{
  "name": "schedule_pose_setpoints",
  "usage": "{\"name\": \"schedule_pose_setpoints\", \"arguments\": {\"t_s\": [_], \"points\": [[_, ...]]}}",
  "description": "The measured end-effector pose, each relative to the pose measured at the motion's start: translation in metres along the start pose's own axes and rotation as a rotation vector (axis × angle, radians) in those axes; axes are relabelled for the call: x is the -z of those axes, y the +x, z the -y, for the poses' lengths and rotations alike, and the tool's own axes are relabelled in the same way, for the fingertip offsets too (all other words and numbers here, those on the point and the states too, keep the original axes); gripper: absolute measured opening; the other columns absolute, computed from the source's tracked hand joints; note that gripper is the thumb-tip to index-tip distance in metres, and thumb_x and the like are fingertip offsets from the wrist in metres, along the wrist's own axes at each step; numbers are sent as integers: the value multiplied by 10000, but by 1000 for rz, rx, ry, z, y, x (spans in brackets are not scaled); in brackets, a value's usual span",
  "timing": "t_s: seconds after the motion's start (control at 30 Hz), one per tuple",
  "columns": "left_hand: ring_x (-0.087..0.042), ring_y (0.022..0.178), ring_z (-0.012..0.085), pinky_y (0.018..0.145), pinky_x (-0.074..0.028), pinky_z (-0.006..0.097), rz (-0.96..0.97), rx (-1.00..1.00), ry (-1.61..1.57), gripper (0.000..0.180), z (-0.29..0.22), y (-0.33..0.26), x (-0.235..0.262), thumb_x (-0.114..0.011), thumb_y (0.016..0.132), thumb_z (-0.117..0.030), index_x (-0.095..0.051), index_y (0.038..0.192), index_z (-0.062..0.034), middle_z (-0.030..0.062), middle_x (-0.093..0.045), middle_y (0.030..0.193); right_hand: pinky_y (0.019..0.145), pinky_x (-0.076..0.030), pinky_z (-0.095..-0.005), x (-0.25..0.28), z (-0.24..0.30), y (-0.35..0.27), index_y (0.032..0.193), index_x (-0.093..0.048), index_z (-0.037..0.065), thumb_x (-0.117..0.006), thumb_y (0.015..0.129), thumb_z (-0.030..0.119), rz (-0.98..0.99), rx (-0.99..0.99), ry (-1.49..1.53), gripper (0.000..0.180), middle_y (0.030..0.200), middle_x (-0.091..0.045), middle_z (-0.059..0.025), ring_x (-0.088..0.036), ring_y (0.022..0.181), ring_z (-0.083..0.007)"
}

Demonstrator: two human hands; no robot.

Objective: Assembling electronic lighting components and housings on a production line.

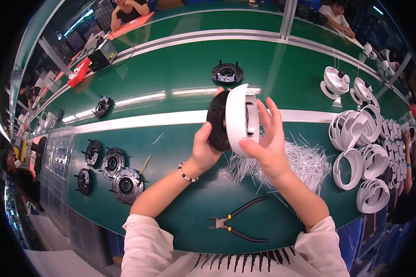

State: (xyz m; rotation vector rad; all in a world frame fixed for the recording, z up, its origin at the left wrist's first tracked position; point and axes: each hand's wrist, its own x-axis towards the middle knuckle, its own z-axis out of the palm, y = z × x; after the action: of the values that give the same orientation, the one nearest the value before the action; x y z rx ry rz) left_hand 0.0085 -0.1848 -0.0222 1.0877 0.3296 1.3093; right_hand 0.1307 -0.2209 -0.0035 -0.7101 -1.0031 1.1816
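My left hand [205,147] grips a round black base disc [217,121] by its edge, its fingers mostly hidden behind the disc. In my right hand [271,143] is a white ring-shaped housing [237,121], held with the thumb on the near rim and the fingers on the far side. Disc and housing stand on edge face to face in front of me; I cannot tell whether they are joined. Below them on the green table lies a pair of cutting pliers [221,223], its black handles spread. A heap of thin white strips [305,166] lies beyond my right forearm.
Several black discs with circuit parts [127,184] lie at left beside a clear plastic tray [58,159]. Another black disc [227,73] sits on the far green surface. Stacked white rings [348,169] fill the right side, near white domed housings [336,81]. Other people sit beyond.
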Motion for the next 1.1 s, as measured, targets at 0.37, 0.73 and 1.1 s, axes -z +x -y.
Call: {"name": "schedule_pose_setpoints", "arguments": {"t_s": [0.37,0.73,1.1], "points": [[-509,1020,304,884,-410,454,3,549,-474,595,-17,17,25,-305,835,-470,-377,1241,-41,165,-501,1132,1006,-270,-370,12,-7,12,1342,-28,8,-833,482,168,187,196,-366,1189,1367,-158,-219,-287,1234,-273],[-487,1057,251,908,-402,380,-172,314,-426,556,-2,1,15,-269,850,-400,-381,1237,-17,150,-475,1180,970,-257,-475,5,-4,0,1314,-177,-17,-815,463,370,245,585,-989,1132,1334,-197,-267,-237,1214,-412],[-538,978,263,877,-435,397,-63,509,-456,539,-11,6,22,-278,870,-457,-474,1144,-37,151,-535,1083,1019,-220,-386,15,-6,11,1346,-75,5,-836,443,308,297,282,-691,1219,1375,-175,-215,-240,1262,-310]]}}
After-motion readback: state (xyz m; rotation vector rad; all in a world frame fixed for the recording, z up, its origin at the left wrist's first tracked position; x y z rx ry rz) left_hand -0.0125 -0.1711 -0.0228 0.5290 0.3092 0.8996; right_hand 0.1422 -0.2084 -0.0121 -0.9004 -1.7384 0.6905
